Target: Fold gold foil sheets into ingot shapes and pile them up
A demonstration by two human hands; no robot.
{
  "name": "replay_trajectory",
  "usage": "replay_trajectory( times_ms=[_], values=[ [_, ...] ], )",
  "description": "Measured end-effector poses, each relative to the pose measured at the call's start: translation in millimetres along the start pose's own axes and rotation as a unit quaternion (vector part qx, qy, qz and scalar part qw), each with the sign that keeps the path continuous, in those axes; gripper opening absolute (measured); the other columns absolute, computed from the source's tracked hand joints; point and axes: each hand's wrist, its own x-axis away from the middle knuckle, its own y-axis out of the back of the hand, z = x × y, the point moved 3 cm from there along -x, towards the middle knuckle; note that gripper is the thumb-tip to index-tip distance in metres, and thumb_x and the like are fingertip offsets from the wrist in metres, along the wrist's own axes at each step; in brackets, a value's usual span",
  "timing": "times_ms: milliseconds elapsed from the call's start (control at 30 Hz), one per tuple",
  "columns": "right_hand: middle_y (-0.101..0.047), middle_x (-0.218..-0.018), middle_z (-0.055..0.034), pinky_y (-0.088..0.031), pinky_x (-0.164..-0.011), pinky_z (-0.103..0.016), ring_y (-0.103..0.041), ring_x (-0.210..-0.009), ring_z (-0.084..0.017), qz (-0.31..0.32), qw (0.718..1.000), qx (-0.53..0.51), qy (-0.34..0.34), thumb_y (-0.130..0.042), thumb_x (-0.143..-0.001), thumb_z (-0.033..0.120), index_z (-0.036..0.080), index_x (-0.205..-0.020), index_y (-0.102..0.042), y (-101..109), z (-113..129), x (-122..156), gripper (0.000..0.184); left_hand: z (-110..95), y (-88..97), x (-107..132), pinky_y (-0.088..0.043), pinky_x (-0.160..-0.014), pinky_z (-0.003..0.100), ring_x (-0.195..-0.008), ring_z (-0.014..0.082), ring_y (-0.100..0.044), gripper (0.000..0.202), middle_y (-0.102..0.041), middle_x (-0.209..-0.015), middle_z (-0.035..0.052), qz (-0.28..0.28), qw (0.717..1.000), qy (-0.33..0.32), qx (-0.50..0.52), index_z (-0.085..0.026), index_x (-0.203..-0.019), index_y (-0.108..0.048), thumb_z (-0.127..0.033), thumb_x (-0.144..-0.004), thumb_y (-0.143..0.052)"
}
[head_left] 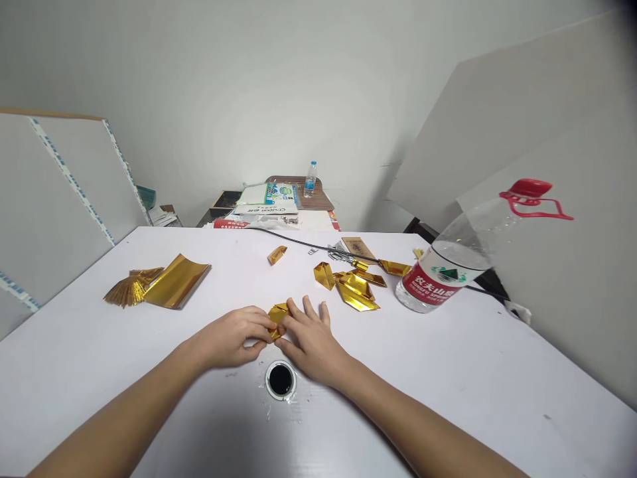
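Both hands work over the middle of the white tabletop (502, 378), on one small gold foil piece (278, 312) that lies between them. Left hand (239, 335): fingers bent and nearly closed, their tips and the thumb gathered on the piece's left edge, apparently pinching it. Right hand (314, 342): half open, outer fingers spread and clear of the foil, index finger and thumb at the piece's right side; cannot tell whether these grip or only press.

Layout, left to right. Fanned gold foil strips (128, 289) touch a stack of gold foil sheets (176, 282), well apart from the left hand. Beyond the hands lies one small folded gold foil packet (277, 255); on the near side, just in front of the fingers, a round dark-centred container (280, 380) with scraps of clear film around it. Past the right hand, a loose heap of folded gold foil shapes (356, 292), a yellow-handled screwdriver (359, 265) just behind it, then a large red-capped water bottle (432, 282).

Judgement: step in hand looks like folding or creasing the foil. A further crease would call for the left fingertips to steady the edge while the right index finger presses the layers flat.
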Motion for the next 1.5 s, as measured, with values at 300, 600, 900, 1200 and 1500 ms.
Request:
replay_trajectory(
  times_ms=[300,600,900,1200,1500],
  values=[
    [-0.030,-0.170,-0.0079,-0.007,-0.121,-0.078,-0.011,-0.161,-0.046,0.008,1.000,-0.013,-0.005,-0.052,-0.103,0.035,0.024,-0.118,-0.069,2.4,6.1,-0.2,0.025,2.4,-0.7,1.2,-0.057,-0.101,0.030,-0.109,0.0154,-0.071,0.030,-0.078,-0.114,0.0015,-0.010,1.000,0.007,0.009,-0.028,-0.109,-0.081,-0.011,-0.095,-0.061],
    [-0.035,-0.168,-0.0057,-0.006,-0.123,-0.075,-0.014,-0.161,-0.044,-0.017,0.999,-0.025,-0.021,-0.050,-0.101,0.031,0.020,-0.108,-0.068,2.1,9.6,-0.3,0.022,3.9,-0.1,3.3,-0.057,-0.101,0.025,-0.106,0.0143,-0.071,0.025,-0.077,-0.105,0.0011,-0.011,0.999,0.031,0.035,-0.024,-0.100,-0.080,-0.010,-0.089,-0.062],
    [-0.034,-0.169,-0.0038,-0.006,-0.127,-0.068,-0.013,-0.162,-0.043,-0.030,0.999,-0.027,-0.036,-0.052,-0.100,0.032,0.018,-0.102,-0.067,-0.5,8.0,-2.6,0.021,-1.1,0.8,1.8,-0.058,-0.096,0.026,-0.104,0.0156,-0.071,0.028,-0.076,-0.107,0.0025,-0.005,1.000,-0.009,-0.014,-0.024,-0.105,-0.079,-0.008,-0.090,-0.061],
    [-0.034,-0.168,-0.0064,-0.007,-0.127,-0.068,-0.016,-0.160,-0.043,-0.034,0.999,-0.017,-0.023,-0.052,-0.099,0.030,0.017,-0.104,-0.067,-0.6,8.3,-3.0,0.021,-1.4,-1.9,2.1,-0.057,-0.093,0.026,-0.103,0.0151,-0.070,0.029,-0.074,-0.106,0.0019,-0.011,0.999,-0.016,-0.035,-0.024,-0.105,-0.079,-0.007,-0.090,-0.060],
    [-0.029,-0.170,-0.0068,-0.007,-0.126,-0.071,-0.015,-0.160,-0.045,-0.011,1.000,0.010,0.003,-0.049,-0.103,0.033,0.019,-0.115,-0.066,-2.9,2.5,-2.0,0.026,-0.8,-5.1,0.7,-0.055,-0.092,0.027,-0.099,0.0147,-0.069,0.024,-0.074,-0.099,0.0019,-0.007,0.999,-0.010,-0.043,-0.021,-0.097,-0.078,-0.008,-0.092,-0.059]
  ],
)
